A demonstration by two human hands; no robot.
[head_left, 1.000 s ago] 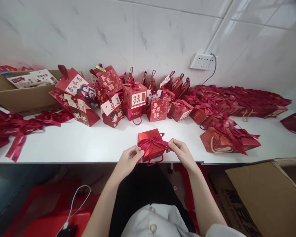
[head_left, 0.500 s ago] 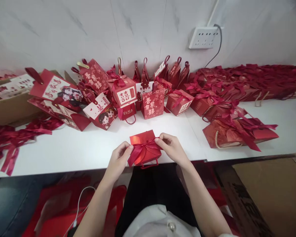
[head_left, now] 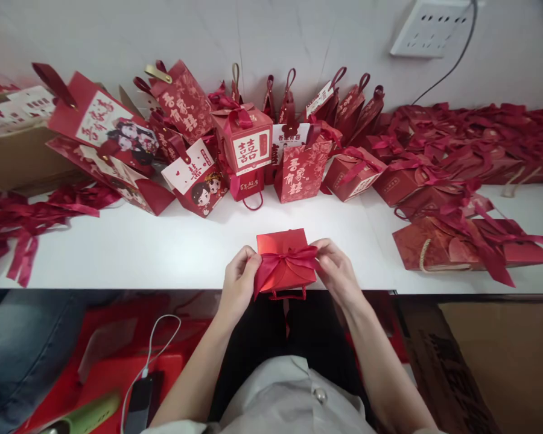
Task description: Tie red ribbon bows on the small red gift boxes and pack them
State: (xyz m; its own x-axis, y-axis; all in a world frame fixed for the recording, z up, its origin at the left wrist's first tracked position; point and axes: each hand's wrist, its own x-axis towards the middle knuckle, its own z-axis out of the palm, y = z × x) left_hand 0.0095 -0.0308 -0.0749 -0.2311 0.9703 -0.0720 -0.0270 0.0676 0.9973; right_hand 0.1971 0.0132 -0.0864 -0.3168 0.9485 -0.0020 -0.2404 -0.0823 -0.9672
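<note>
A small red gift box (head_left: 280,240) rests at the white table's front edge, with a red cord handle (head_left: 288,295) hanging on its near side. Across its top runs a dark red satin ribbon (head_left: 284,260) tied in a bow. My left hand (head_left: 242,280) pinches the bow's left side between thumb and fingers. On the other side, my right hand (head_left: 339,271) has its thumb and fingertips closed at the right loop of the ribbon. The fingertips partly cover the loop.
Red gift boxes (head_left: 305,172) stand along the wall, with many ribboned ones (head_left: 470,138) piled right. Loose ribbons (head_left: 36,217) and a cardboard carton (head_left: 27,157) are left. Below are a phone (head_left: 143,398) on a red stool (head_left: 104,374), a person's jeans (head_left: 27,349) and another carton (head_left: 502,355).
The camera view has shifted, so the wall socket sits higher and farther right. The phone has come into view. Both hands stay at the ribbon bow, its loops slightly changed in shape.
</note>
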